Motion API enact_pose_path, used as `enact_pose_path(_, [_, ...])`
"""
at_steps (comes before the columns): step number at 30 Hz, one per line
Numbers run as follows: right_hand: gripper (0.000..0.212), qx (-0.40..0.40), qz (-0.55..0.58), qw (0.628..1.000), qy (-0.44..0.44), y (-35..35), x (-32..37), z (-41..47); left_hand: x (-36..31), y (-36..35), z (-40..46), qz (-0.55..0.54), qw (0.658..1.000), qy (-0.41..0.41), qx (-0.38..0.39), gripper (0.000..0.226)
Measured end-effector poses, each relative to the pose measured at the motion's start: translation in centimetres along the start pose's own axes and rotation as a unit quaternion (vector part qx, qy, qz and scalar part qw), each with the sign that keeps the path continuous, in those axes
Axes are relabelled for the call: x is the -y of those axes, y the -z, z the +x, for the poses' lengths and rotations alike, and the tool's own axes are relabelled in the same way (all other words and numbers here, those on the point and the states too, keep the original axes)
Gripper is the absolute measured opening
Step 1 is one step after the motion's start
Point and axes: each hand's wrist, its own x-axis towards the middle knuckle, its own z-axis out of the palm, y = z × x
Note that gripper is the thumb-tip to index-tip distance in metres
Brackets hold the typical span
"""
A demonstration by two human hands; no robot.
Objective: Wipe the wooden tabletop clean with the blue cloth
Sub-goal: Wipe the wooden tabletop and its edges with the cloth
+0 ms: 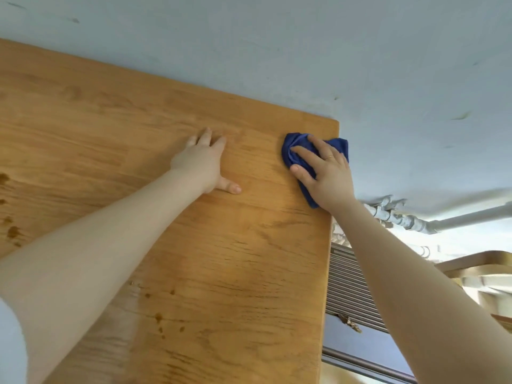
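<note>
A white sleeve [11, 345] fills the lower left corner, nearest the camera, and from it the bare left forearm runs up and to the right across the wooden bench [235, 273]. The left hand [203, 162] lies flat, palm down, on the wood near the far right part of the top, its fingers straight and spread and the thumb stuck out toward the right; it holds nothing. The right forearm comes in from the lower right, crossing over the bench's right edge. The right hand [324, 170] presses down on the blue cloth [297, 146], fingers extended and splayed over the bunched fabric, with a thin ring on one finger. The cloth sits at the bench's far right corner, crumpled, with part of it hanging out past the right edge and a narrow tail showing under the heel of the hand. The two hands are near each other but apart, bare wood between them. Dark brownish spots and splashes [11, 231] mark the wood at the left edge, and more spots [160, 320] lie lower down beside the left forearm. Beyond the bench is a pale blue-grey wall [304, 51]. To the right of the bench, white pipes [415, 221] run along the wall's foot, with a ribbed grey panel [352, 286] below them.
</note>
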Motion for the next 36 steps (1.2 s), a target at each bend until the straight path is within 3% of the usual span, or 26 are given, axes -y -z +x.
enact_pose_path(6, [0.038, 0.011, 0.028, 0.998, 0.06, -0.6, 4.2, -9.5, 0.2, -1.3, -2.0, -0.038, 0.998, 0.015, -0.05, 0.11])
enact_pose_path(10, [0.037, 0.035, -0.002, 0.994, 0.107, 0.0, 4.1, -9.6, 0.3, -1.3, -4.9, -0.044, 0.994, -0.062, -0.074, 0.097])
enact_pose_path(12, [0.041, 0.005, -0.026, 0.997, 0.072, 0.3, 3.3, -7.0, 1.4, -1.4, -6.3, -0.035, 0.994, -0.088, -0.062, 0.1])
enact_pose_path(15, [0.039, -0.006, -0.061, 0.997, -0.05, -0.3, 3.5, -3.7, 3.7, -2.0, -7.7, 0.002, 0.994, -0.102, -0.045, 0.107])
enact_pose_path(17, [0.038, -0.004, -0.078, 0.995, -0.059, -1.0, 4.1, -4.1, 4.9, -2.7, -8.6, 0.006, 0.994, -0.101, -0.031, 0.11])
enact_pose_path(23, [0.038, -0.007, -0.066, 0.997, 0.043, -2.2, 7.8, -13.3, 6.3, -4.2, -10.8, 0.05, 0.994, -0.098, 0.003, 0.119])
enact_pose_path(27, [0.039, 0.027, -0.084, 0.991, 0.103, -0.9, 7.0, -12.4, 5.9, -4.4, -11.1, 0.101, 0.991, -0.093, 0.005, 0.111])
enact_pose_path(32, [0.043, -0.021, -0.099, 0.992, -0.08, -1.0, 6.5, -7.0, 6.3, -4.9, -10.6, 0.063, 0.993, -0.098, 0.003, 0.111])
enact_pose_path(34, [0.038, -0.031, -0.098, 0.99, -0.096, -1.7, 7.3, -7.1, 6.4, -5.2, -10.5, 0.046, 0.994, -0.095, -0.002, 0.11])
enact_pose_path(36, [0.038, -0.058, -0.085, 0.993, -0.058, -2.7, 9.1, -9.1, 6.5, -5.4, -10.6, 0.037, 0.995, -0.092, -0.003, 0.11])
